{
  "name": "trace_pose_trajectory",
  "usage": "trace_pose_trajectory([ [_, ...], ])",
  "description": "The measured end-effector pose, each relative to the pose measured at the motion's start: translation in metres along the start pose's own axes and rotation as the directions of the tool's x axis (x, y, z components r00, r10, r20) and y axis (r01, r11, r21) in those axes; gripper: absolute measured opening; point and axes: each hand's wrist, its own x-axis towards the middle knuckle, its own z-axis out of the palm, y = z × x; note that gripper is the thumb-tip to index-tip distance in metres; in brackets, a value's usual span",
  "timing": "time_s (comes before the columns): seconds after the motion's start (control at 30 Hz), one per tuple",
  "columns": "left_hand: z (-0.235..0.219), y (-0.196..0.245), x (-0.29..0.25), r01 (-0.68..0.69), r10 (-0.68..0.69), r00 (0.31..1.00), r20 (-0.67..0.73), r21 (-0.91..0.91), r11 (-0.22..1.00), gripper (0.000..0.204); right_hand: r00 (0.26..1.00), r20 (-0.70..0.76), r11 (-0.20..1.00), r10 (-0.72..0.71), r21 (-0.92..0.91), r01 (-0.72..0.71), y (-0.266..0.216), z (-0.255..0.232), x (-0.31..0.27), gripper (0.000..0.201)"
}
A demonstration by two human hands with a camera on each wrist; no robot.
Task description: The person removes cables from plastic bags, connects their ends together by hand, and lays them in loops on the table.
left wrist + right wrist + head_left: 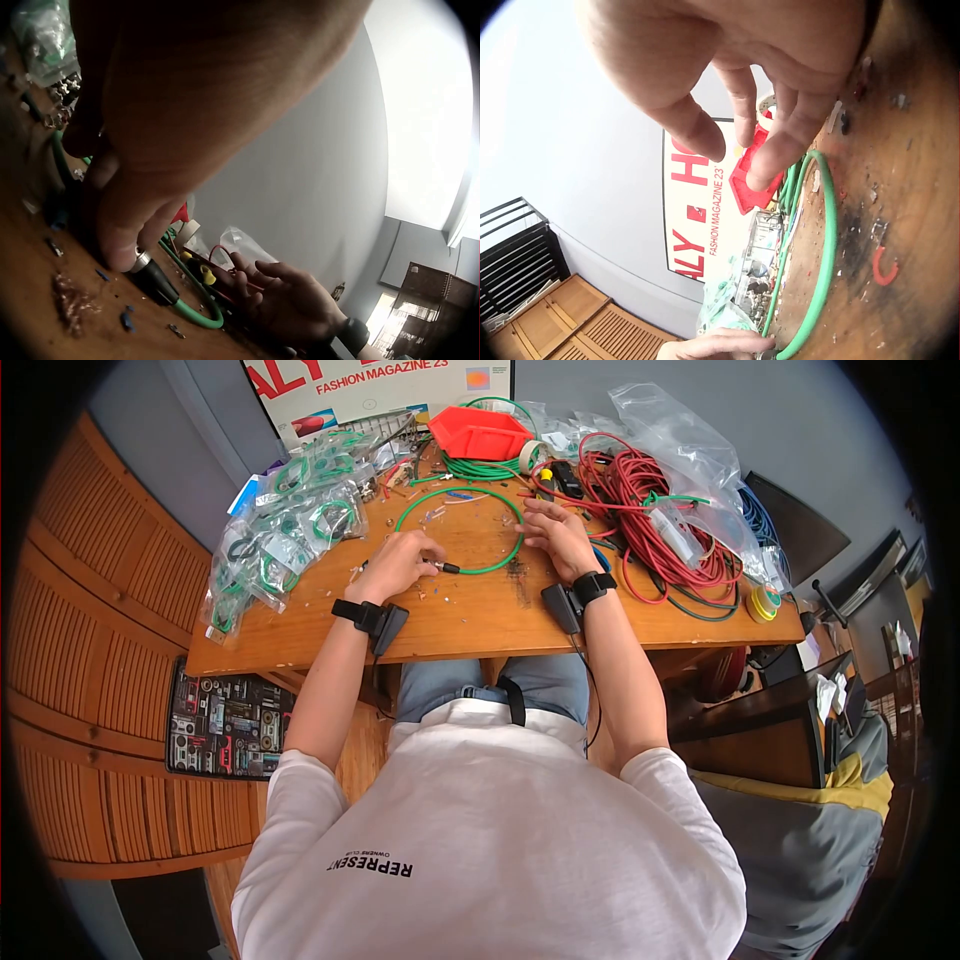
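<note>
A green cable (488, 569) lies in a round loop on the wooden table. It ends in a black connector (156, 282) with a silver metal tip. My left hand (398, 564) pinches that tip between thumb and fingers, low over the tabletop. To the right of the loop is my right hand (558, 538), its fingers spread and loosely bent, with nothing in its grasp. In the right wrist view, the thumb and fingers of the right hand (780, 52) stand apart above the cable's curve. The palm hides part of the background there.
Bagged green cables (290, 550) heap at the left. A red bin (482, 435) sits on coiled green cable at the back. A red cable coil (655, 520) and plastic bags (680, 425) crowd the right. Wire scraps (71, 304) litter the tabletop.
</note>
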Motion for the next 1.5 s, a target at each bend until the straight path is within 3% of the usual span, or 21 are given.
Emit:
trace_pose_trajectory([
  [0.27,-0.023,-0.004,-0.002,0.050,-0.056,0.992,-0.111,-0.051,0.997,0.028,0.999,-0.050,0.997,-0.014,0.070,0.017,0.001,-0.001,0.001,0.034],
  [0.47,-0.067,-0.037,-0.012,0.193,-0.175,0.952,-0.249,0.048,0.980,0.025,0.998,-0.065,0.996,-0.022,0.081,0.028,0.001,-0.001,0.001,0.030],
  [0.53,-0.080,-0.072,-0.016,0.230,-0.108,0.926,-0.361,0.316,0.920,0.034,0.998,-0.061,0.997,-0.025,0.074,0.030,0.003,-0.003,0.003,0.029],
  [0.57,-0.086,-0.074,-0.019,0.226,-0.102,0.927,-0.361,0.319,0.921,0.034,0.998,-0.057,0.997,-0.026,0.066,0.030,0.003,-0.004,0.004,0.029],
  [0.63,-0.094,-0.077,-0.028,0.551,-0.313,0.806,-0.502,0.443,0.707,0.042,0.998,-0.057,0.997,-0.030,0.067,0.033,0.003,-0.004,0.004,0.028],
  [0.67,-0.098,-0.083,-0.030,0.551,-0.312,0.806,-0.503,0.444,0.707,0.042,0.998,-0.053,0.997,-0.028,0.065,0.031,0.003,-0.003,0.003,0.028],
  [0.73,-0.103,-0.090,-0.035,0.630,-0.472,0.776,-0.418,0.478,0.613,0.047,0.998,-0.052,0.997,-0.025,0.066,0.028,0.003,-0.003,0.003,0.028],
  [0.83,-0.101,-0.089,-0.040,0.633,-0.493,0.774,-0.398,0.455,0.627,0.046,0.998,-0.053,0.998,-0.021,0.061,0.024,0.002,-0.002,0.002,0.027],
  [0.87,-0.100,-0.093,-0.041,0.633,-0.493,0.774,-0.398,0.454,0.627,0.046,0.998,-0.059,0.998,-0.019,0.059,0.023,0.001,-0.001,0.001,0.027],
  [0.93,-0.097,-0.101,-0.039,0.614,-0.362,0.755,-0.547,0.397,0.682,0.046,0.998,-0.054,0.998,-0.018,0.057,0.021,0.000,-0.001,0.000,0.027],
  [1.07,-0.097,-0.113,-0.034,0.575,-0.302,0.776,-0.554,0.424,0.700,0.045,0.999,-0.040,0.997,-0.014,0.075,0.017,0.001,-0.001,0.001,0.026],
  [1.13,-0.100,-0.118,-0.031,0.528,-0.276,0.784,-0.556,0.364,0.767,0.042,0.999,-0.039,0.997,-0.015,0.081,0.018,0.001,-0.001,0.001,0.026],
  [1.27,-0.099,-0.116,-0.029,0.541,-0.295,0.736,-0.609,0.266,0.798,0.040,1.000,-0.024,0.998,-0.010,0.061,0.012,-0.001,-0.002,-0.001,0.026],
  [1.33,-0.101,-0.119,-0.028,0.580,-0.411,0.737,-0.536,0.190,0.792,0.039,1.000,-0.016,0.999,-0.004,0.051,0.005,-0.001,-0.001,-0.002,0.026],
  [1.37,-0.100,-0.121,-0.030,0.581,-0.411,0.736,-0.537,0.191,0.791,0.039,1.000,-0.008,0.999,0.000,0.041,0.000,-0.001,0.000,-0.001,0.025],
  [1.43,-0.095,-0.122,-0.031,0.503,-0.196,0.781,-0.593,0.411,0.760,0.043,1.000,-0.005,0.999,0.002,0.042,-0.002,-0.002,0.000,-0.001,0.024],
  [1.5,-0.094,-0.120,-0.028,0.519,-0.211,0.783,-0.586,0.427,0.740,0.049,1.000,-0.005,0.999,0.005,0.041,-0.005,-0.001,-0.001,-0.002,0.023],
])
